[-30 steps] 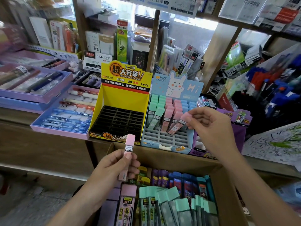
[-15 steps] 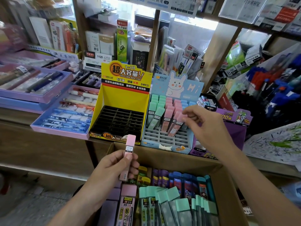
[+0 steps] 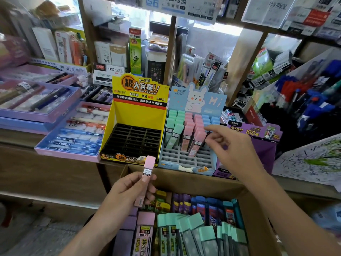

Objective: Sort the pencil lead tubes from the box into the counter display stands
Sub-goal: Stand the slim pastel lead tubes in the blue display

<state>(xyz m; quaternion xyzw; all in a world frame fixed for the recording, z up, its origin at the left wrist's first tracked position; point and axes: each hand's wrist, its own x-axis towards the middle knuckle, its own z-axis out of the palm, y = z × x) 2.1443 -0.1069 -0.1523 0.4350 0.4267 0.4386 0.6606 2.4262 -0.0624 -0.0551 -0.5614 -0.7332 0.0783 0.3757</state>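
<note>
My left hand (image 3: 127, 193) grips a pink lead tube (image 3: 147, 174) upright above the cardboard box (image 3: 184, 179). The box holds several tubes: green-capped (image 3: 199, 235), pink (image 3: 145, 231), blue and purple. On the counter a yellow display stand (image 3: 137, 115) has an empty black grid. Beside it the blue bunny stand (image 3: 184, 158) holds green, pink and blue tubes in rows. My right hand (image 3: 228, 146) hovers at the stand's right side and holds nothing. Its loosely bent fingertips are right beside the front pink tube (image 3: 196, 143) leaning in its slot.
A purple display box (image 3: 258, 143) stands right of the bunny stand, behind my right hand. Pink and lilac pen trays (image 3: 60, 152) lie on the counter to the left. Shelves packed with stationery rise behind. Pen racks crowd the far right.
My right hand set its pink tube into the bunny stand's pink row and let go, drawing back a little to the right. My left hand kept its tube still.
</note>
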